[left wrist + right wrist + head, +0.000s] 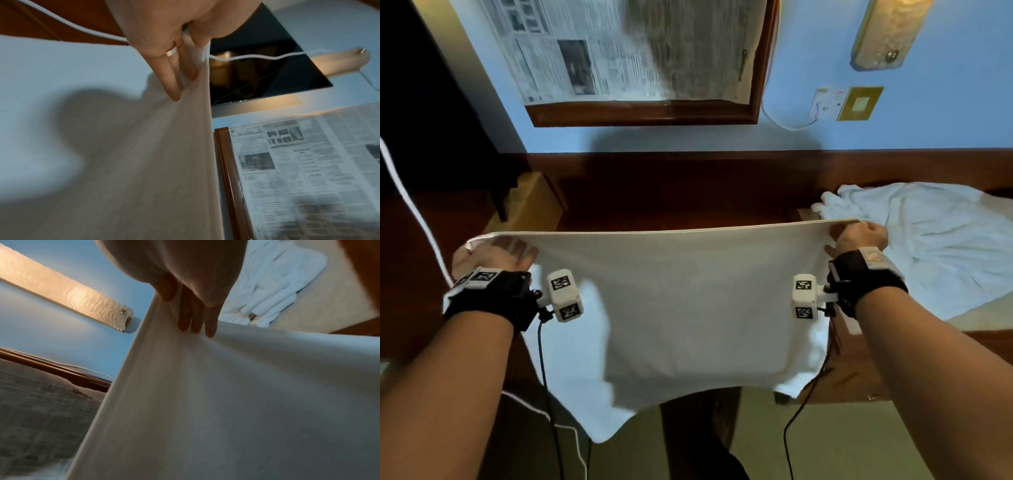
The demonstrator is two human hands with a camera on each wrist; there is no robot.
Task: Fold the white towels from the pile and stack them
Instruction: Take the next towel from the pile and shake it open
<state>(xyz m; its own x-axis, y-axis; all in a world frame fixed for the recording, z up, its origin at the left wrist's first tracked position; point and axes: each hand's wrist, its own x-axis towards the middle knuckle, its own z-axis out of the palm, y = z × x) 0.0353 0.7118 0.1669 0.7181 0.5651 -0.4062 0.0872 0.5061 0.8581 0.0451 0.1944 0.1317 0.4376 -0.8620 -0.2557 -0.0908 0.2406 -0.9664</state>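
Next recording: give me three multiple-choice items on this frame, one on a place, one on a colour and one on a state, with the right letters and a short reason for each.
1. Where does the pile of unfolded towels lie, seen from the person?
A. To the right
B. To the left
C. On the floor at the feet

2. What colour is the wall behind the work surface?
A. Green
B. Light blue
C. Red

3. How is the towel being handled?
A. Lying folded on a stack
B. Held by one hand only
C. Held up, stretched between both hands

Key: 1 A, the pile lies beyond the right hand. 2 B, the wall is light blue above the wood trim. 3 C, the left hand and right hand each grip a top corner of the towel, which hangs down.
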